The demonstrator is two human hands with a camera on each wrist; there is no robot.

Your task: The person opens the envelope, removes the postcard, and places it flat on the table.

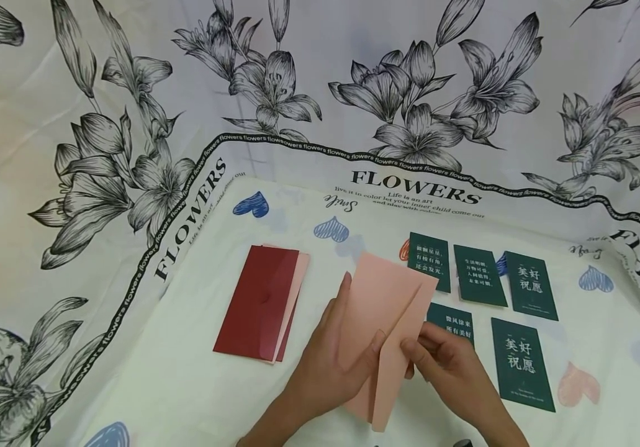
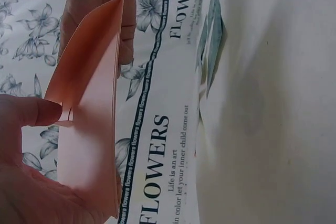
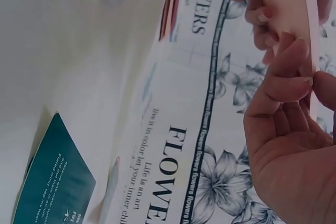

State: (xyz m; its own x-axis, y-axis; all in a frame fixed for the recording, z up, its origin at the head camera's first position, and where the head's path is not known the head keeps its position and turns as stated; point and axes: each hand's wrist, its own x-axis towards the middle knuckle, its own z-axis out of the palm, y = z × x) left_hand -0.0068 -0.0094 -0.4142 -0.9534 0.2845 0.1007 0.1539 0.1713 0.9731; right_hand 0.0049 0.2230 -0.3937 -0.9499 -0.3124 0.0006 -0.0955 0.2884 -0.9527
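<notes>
A pink paper envelope [image 1: 381,292] with a folded flap along its right side is held up above the table between both hands. My left hand [image 1: 333,357] grips it from the left, thumb lying over the front and fingers behind. With thumb and fingers, my right hand [image 1: 454,366] pinches the envelope's right edge. In the left wrist view the flap of the envelope [image 2: 86,150] stands partly raised, and the left thumb [image 2: 42,111] touches it. The right wrist view shows the right hand [image 3: 289,108] at the envelope's edge, its fingertips bent behind the paper.
Left of the hands lies a small stack of red and pink envelopes [image 1: 258,301]. Several dark green cards [image 1: 523,366] with white writing lie in two rows at the right, one partly behind the right hand. A printed cloth [image 1: 174,385] covers the table.
</notes>
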